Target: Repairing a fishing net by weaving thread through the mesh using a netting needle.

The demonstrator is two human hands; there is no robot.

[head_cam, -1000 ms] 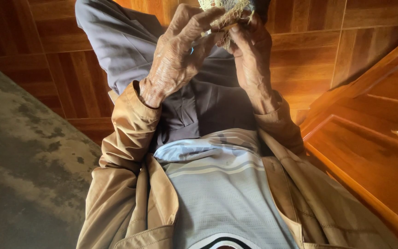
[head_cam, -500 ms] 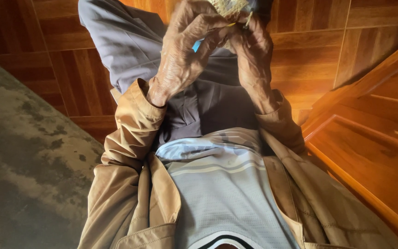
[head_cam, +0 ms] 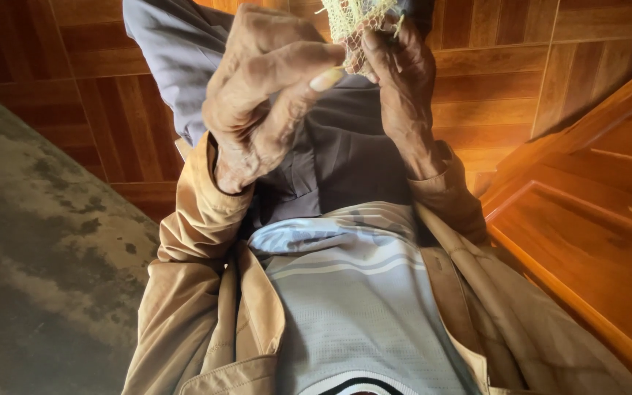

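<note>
Both my hands are raised in front of my chest at the top of the view. A piece of yellow mesh net (head_cam: 360, 16) sticks out above them, cut off by the frame's top edge. My right hand (head_cam: 404, 88) is closed around the net from the right. My left hand (head_cam: 265, 102) is curled beside it, its thumb pressed to the forefinger right at the net's lower edge. Most of the net is hidden by my fingers or lies out of frame.
Below my hands are my tan jacket (head_cam: 199, 292), grey striped shirt (head_cam: 360, 307) and dark trousers (head_cam: 345, 146). A wooden parquet floor (head_cam: 513, 80) lies underneath. A grey stained surface (head_cam: 38, 256) is on the left, and a wooden panelled door or frame (head_cam: 594, 234) on the right.
My hands have come closer to the camera and slightly up. A small blue thing seen between my fingers earlier no longer shows. My left hand has dropped a little below the net.
</note>
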